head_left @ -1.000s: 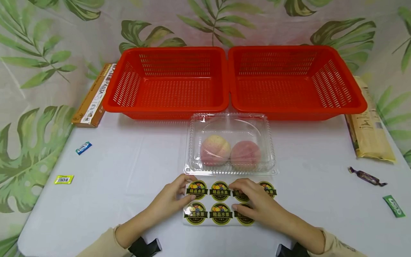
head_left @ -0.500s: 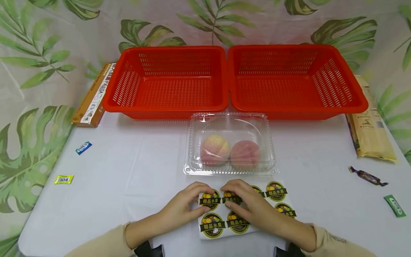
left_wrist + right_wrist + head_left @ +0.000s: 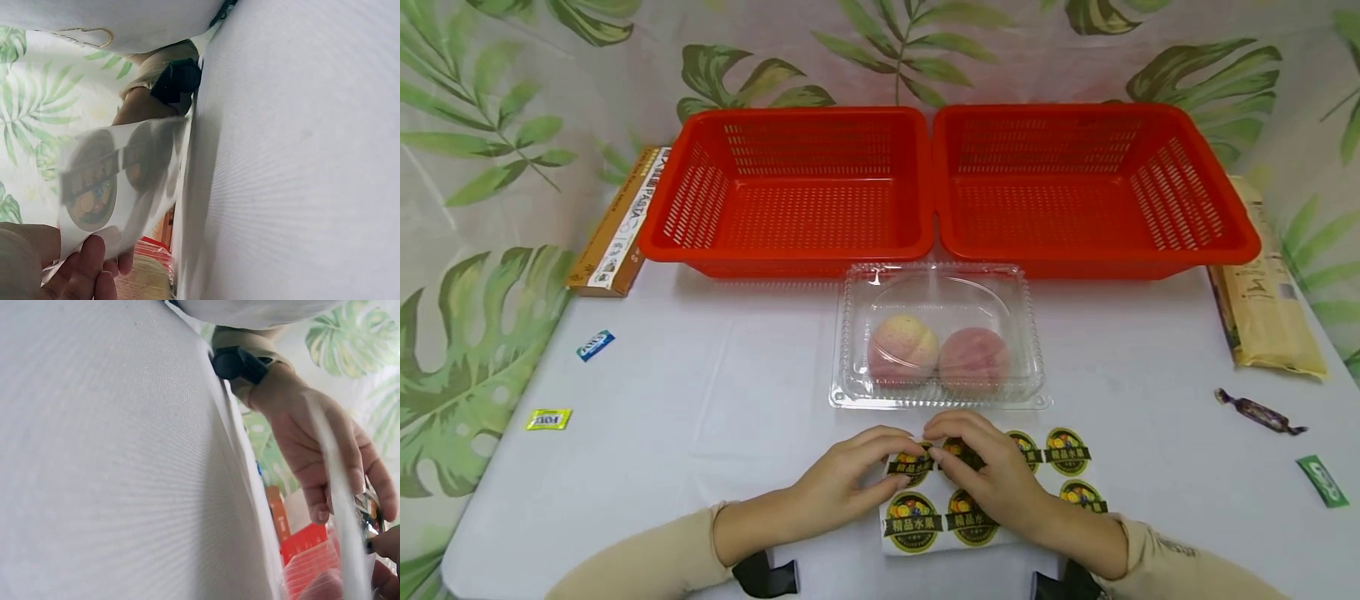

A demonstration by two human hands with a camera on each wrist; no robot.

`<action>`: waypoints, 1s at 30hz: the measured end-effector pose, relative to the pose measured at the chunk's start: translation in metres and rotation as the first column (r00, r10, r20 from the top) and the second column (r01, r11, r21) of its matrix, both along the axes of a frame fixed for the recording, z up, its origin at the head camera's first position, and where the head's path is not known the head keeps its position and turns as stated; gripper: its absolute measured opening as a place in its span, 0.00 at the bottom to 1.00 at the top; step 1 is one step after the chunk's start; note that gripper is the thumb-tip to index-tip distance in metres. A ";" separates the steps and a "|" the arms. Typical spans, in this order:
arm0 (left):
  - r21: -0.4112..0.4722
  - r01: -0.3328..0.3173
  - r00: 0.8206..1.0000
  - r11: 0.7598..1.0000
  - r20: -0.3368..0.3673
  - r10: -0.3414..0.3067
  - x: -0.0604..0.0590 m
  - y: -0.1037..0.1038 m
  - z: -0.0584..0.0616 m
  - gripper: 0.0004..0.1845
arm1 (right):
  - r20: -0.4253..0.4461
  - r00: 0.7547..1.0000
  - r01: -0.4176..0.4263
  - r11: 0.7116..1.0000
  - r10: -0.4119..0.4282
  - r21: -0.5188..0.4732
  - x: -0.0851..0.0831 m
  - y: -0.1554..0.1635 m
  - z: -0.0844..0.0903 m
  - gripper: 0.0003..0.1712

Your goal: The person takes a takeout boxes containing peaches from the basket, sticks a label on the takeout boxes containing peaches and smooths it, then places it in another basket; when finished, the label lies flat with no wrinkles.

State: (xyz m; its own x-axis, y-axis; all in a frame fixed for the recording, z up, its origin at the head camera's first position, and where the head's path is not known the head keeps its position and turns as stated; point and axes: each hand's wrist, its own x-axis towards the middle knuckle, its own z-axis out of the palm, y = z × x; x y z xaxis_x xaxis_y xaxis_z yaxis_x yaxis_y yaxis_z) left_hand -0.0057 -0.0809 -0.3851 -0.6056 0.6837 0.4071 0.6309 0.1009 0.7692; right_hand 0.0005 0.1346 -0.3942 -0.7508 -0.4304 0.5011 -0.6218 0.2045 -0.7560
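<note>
Sticker sheet (image 3: 951, 529) is held by both hands, close in front of the person, tipped up from the white counter (image 3: 760, 367). The left hand (image 3: 850, 479) pinches its edge at 10 o'clock, with fingers (image 3: 90, 256) on both sides of it. The right hand (image 3: 1003, 475) reaches across to the far edge, near 11 o'clock, finger and thumb close together on the sheet. Maybe the hands hold so near each other to keep that one corner steady. I cannot tell if the sheet's near edge touches the counter.

At 12 o'clock, just past the sheet, sits a see-through box (image 3: 936, 287) with two peaches (image 3: 903, 350) inside. It looks put there to be easy to reach. Past it are two red baskets side by side, the left basket (image 3: 786, 257) at 11 o'clock and the right basket (image 3: 1097, 254) at 1.

The hands have most room to slide toward 9 and 3 o'clock, over plain white cloth. Farther out, near the left edge, lie a pasta box (image 3: 617, 229) at 10, then a blue packet (image 3: 597, 345) and a yellow packet (image 3: 549, 419) near 9. Near the right edge lie a tan bag (image 3: 1262, 308) at 2, then a brown candy (image 3: 1260, 412) and a green packet (image 3: 1321, 481) near 3.
</note>
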 end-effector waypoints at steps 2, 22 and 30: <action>0.013 -0.003 1.000 1.000 -0.022 0.003 -0.001 0.000 -0.002 0.20 | -0.012 1.000 0.006 1.000 -0.006 -0.022 0.000 0.000 -0.001 0.15; 0.078 -0.048 0.998 0.996 -0.031 0.051 -0.001 0.004 -0.006 0.23 | 0.000 1.000 0.013 0.997 -0.013 -0.074 0.000 0.001 0.000 0.18; 0.096 -0.072 0.997 0.993 0.021 0.071 0.000 0.004 -0.007 0.23 | -0.029 1.000 0.006 0.995 -0.009 -0.102 -0.002 0.001 -0.002 0.17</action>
State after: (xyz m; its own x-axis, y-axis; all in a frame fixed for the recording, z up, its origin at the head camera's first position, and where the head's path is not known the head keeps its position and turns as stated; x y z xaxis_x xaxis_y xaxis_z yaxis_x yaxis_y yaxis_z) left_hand -0.0053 -0.0770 -0.3920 -0.6592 0.5966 0.4577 0.6109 0.0700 0.7886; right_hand -0.0010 0.1360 -0.3957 -0.7383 -0.3700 0.5640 -0.6427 0.1321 -0.7547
